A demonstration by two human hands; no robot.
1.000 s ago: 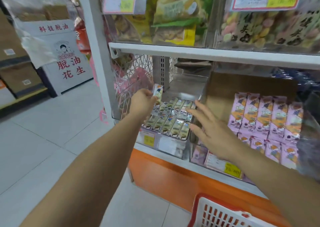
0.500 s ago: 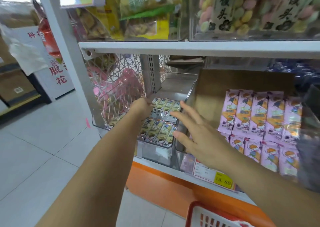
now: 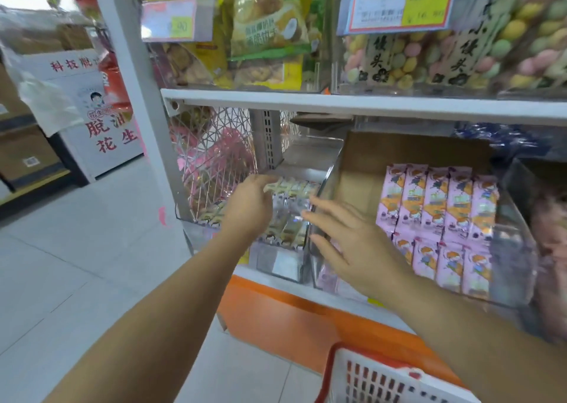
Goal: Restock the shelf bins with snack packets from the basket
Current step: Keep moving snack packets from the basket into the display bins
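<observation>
Sitting nearest, at the bottom right edge, is the white basket with its red rim, its contents out of view. Both bare arms are reaching up and away toward the lower shelf. The right hand is hovering with fingers spread and straight, gripping nothing, just over the divider between the clear bin and the pink packets to its right. The left hand is lying over the small snack packets inside that clear bin, knuckles toward us. Its fingertips are curling down at the far row, and I cannot tell whether they are pinching a packet or only touching. Those small packets are lying in flat rows across the bin. Farther right, the pink packets are standing in two rows in front of a cardboard box. Above, the white shelf is carrying yellow-green bags and pastel puff bags behind a price label.
</observation>
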